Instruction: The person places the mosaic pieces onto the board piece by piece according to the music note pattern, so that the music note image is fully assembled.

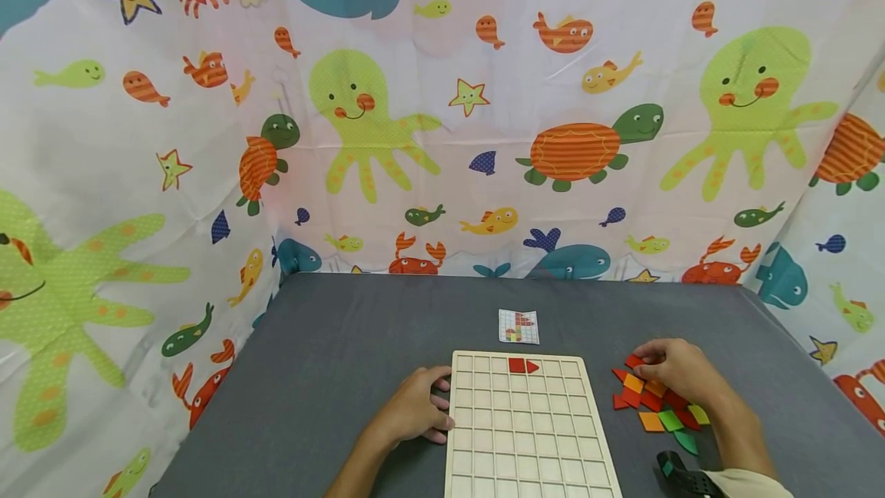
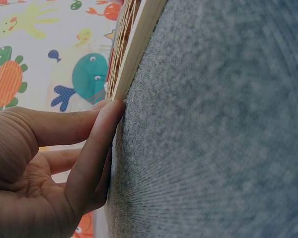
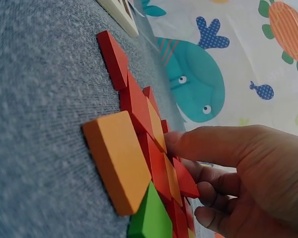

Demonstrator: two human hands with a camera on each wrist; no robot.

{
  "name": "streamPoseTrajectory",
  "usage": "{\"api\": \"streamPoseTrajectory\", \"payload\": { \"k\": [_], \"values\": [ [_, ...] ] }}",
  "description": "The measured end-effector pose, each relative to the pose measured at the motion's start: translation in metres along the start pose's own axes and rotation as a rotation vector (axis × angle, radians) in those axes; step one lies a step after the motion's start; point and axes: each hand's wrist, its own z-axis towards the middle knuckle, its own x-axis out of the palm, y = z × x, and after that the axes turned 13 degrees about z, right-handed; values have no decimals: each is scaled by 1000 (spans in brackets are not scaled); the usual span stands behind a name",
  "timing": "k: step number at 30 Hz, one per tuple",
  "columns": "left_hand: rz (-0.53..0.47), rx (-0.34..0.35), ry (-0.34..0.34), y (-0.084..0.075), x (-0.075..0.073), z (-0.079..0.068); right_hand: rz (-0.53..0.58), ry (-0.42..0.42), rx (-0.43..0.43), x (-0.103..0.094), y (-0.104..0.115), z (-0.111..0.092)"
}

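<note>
A pale wooden board [image 1: 528, 425] with a raised grid lies on the table, a red square block [image 1: 516, 365] and a red triangle block [image 1: 531, 366] in its far row. My left hand [image 1: 417, 406] rests against the board's left edge; in the left wrist view its fingertips [image 2: 111, 111] touch the board's rim [image 2: 134, 54]. Right of the board, my right hand [image 1: 677, 370] reaches over a pile of coloured blocks and pinches a red block [image 1: 632, 360] at the pile's far side. Its fingertips are partly hidden among the blocks in the right wrist view.
Beyond the board lies a small pattern card [image 1: 518, 327] with a printed grid. Orange [image 1: 651, 422], green [image 1: 670, 421] and several red blocks sit close together under the right hand. A sea-animal cloth [image 1: 442, 137] hangs behind the grey table [image 1: 346, 344].
</note>
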Motion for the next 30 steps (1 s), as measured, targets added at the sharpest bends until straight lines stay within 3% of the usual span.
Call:
{"api": "streamPoseTrajectory", "payload": {
  "k": [7,23,30],
  "values": [
    [7,-3,-3,-1,0,0,45,-8,34,0,4,0],
    [-2,-7,2,0,0,0,180,-14,-57,18,32,-2],
    [0,-5,3,0,0,1,181,-1,-105,26,50,-2]
  ]
}}
